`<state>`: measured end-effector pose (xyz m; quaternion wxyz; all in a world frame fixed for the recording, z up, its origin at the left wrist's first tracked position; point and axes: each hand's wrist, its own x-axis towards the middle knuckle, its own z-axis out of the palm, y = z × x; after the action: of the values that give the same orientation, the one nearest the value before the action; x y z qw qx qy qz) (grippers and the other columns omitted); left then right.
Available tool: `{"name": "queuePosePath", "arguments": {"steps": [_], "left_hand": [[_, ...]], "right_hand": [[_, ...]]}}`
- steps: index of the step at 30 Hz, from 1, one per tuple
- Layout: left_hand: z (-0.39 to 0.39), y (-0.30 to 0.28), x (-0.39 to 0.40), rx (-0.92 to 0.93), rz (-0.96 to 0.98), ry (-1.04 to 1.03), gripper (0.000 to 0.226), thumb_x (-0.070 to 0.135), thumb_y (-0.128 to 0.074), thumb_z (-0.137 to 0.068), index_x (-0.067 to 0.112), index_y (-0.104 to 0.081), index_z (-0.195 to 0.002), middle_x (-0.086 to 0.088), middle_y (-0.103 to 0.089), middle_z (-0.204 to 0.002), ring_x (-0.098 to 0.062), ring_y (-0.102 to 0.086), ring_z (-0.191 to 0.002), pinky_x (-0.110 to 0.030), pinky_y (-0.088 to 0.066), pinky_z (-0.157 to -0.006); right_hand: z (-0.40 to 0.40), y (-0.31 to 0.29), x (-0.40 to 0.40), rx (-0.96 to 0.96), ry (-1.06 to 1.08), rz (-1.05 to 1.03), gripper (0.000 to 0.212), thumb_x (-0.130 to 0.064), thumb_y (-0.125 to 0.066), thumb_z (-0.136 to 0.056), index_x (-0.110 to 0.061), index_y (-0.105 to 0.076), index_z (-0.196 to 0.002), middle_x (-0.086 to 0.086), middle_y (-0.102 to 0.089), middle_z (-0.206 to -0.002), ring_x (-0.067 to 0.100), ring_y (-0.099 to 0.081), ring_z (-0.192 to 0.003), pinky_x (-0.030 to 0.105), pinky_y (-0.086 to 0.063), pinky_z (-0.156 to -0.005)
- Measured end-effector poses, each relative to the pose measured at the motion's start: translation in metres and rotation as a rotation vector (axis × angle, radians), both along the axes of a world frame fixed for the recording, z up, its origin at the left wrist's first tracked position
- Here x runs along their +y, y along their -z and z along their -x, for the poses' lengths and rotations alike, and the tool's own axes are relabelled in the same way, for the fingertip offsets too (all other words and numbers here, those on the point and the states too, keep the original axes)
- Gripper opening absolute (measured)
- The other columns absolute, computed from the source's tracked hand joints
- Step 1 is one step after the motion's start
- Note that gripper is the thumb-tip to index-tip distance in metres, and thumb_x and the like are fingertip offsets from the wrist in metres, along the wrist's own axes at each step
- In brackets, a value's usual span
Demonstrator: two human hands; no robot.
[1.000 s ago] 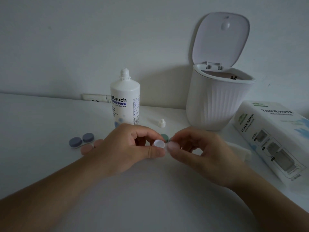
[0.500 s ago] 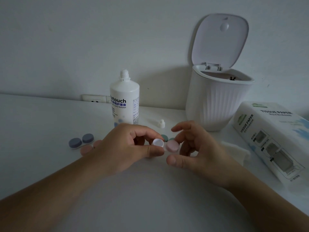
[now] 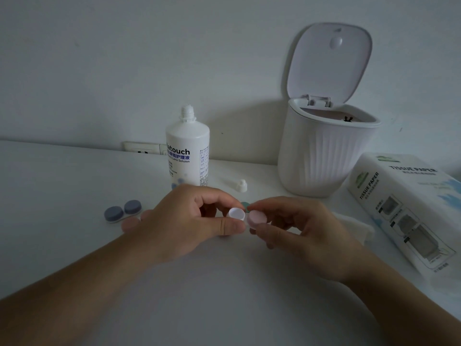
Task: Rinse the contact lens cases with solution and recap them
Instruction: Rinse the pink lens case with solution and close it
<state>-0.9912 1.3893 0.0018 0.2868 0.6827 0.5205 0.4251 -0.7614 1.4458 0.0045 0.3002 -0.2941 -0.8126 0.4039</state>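
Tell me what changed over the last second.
The right hand opened off the pink cap and has pinched it again. The left hand still holds the white case. Bottle, bin, blue case and tissue pack stayed put.

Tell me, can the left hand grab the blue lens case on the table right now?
Probably not yet. The left hand is busy pinching the white cup of another case. The blue lens case lies just beside its wrist with nothing covering it, so it looks easy once freed.
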Motion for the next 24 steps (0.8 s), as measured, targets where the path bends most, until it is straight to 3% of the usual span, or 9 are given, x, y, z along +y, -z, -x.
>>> {"name": "queuePosePath", "arguments": {"steps": [3,6,10,13,17,20,22,24], "left_hand": [[-0.001,0.001,0.0,0.016,0.008,0.012,0.032,0.068,-0.079,-0.064,0.05,-0.075,-0.09,-0.015,-0.059,-0.071,-0.012,-0.045,-0.06,-0.02,-0.037,-0.055],[-0.002,0.002,0.0,0.004,0.0,0.008,0.031,0.067,-0.073,-0.063,0.05,-0.075,-0.089,-0.015,-0.058,-0.069,-0.011,-0.044,-0.059,-0.022,-0.037,-0.055],[-0.003,0.0,-0.001,0.003,0.013,0.007,0.032,0.068,-0.074,-0.064,0.05,-0.075,-0.089,-0.02,-0.058,-0.072,-0.024,-0.044,-0.06,-0.026,-0.037,-0.056],[-0.006,-0.002,-0.003,0.001,0.002,0.001,0.026,0.062,-0.081,-0.068,0.047,-0.076,-0.088,-0.021,-0.06,-0.074,-0.034,-0.047,-0.065,-0.026,-0.037,-0.056],[-0.011,-0.003,-0.005,-0.023,-0.025,-0.017,0.031,0.058,-0.077,-0.061,0.042,-0.076,-0.087,-0.019,-0.066,-0.077,-0.037,-0.048,-0.07,-0.027,-0.038,-0.058],[-0.012,-0.003,-0.005,0.0,-0.062,-0.024,0.032,0.059,-0.076,-0.061,0.043,-0.076,-0.089,-0.014,-0.067,-0.076,-0.033,-0.049,-0.068,-0.031,-0.039,-0.056],[-0.009,-0.001,-0.004,0.074,-0.136,-0.03,0.035,0.061,-0.074,-0.064,0.042,-0.076,-0.093,0.0,-0.066,-0.077,-0.019,-0.046,-0.058,-0.022,-0.038,-0.055],[-0.004,-0.002,-0.002,0.2,-0.221,-0.069,0.044,0.062,-0.074,-0.064,0.038,-0.075,-0.101,0.013,-0.066,-0.091,-0.01,-0.047,-0.056,-0.012,-0.037,-0.057]], "right_hand": [[0.001,0.0,-0.001,0.007,0.034,0.009,0.026,-0.037,-0.082,-0.078,-0.03,-0.069,-0.098,-0.003,-0.073,-0.091,0.032,-0.064,-0.074,0.054,-0.054,-0.07],[0.0,-0.002,-0.003,-0.003,0.017,0.035,0.041,-0.042,-0.083,-0.076,-0.035,-0.067,-0.114,-0.005,-0.074,-0.097,0.029,-0.068,-0.075,0.051,-0.056,-0.074],[0.003,-0.002,-0.003,0.02,0.043,0.006,0.018,-0.029,-0.078,-0.082,-0.025,-0.077,-0.1,-0.003,-0.075,-0.094,0.025,-0.069,-0.069,0.05,-0.056,-0.071],[0.005,-0.002,-0.004,0.04,0.084,0.003,0.016,-0.026,-0.081,-0.079,-0.022,-0.077,-0.094,-0.003,-0.075,-0.088,0.019,-0.07,-0.066,0.043,-0.057,-0.07],[0.004,-0.001,-0.005,0.019,0.099,-0.054,0.015,-0.032,-0.079,-0.079,-0.025,-0.076,-0.092,-0.006,-0.075,-0.086,0.012,-0.071,-0.076,0.043,-0.056,-0.076],[0.003,0.0,-0.003,0.019,0.122,-0.08,0.015,-0.036,-0.079,-0.077,-0.029,-0.076,-0.09,-0.012,-0.076,-0.089,0.009,-0.071,-0.083,0.04,-0.055,-0.079],[0.003,0.0,-0.002,0.016,0.127,-0.087,0.015,-0.037,-0.079,-0.077,-0.031,-0.076,-0.09,-0.012,-0.076,-0.089,0.01,-0.071,-0.083,0.043,-0.055,-0.08],[0.001,0.0,0.001,0.017,0.124,-0.087,0.014,-0.035,-0.078,-0.079,-0.029,-0.076,-0.091,-0.008,-0.076,-0.089,0.013,-0.072,-0.083,0.05,-0.055,-0.082]]}}
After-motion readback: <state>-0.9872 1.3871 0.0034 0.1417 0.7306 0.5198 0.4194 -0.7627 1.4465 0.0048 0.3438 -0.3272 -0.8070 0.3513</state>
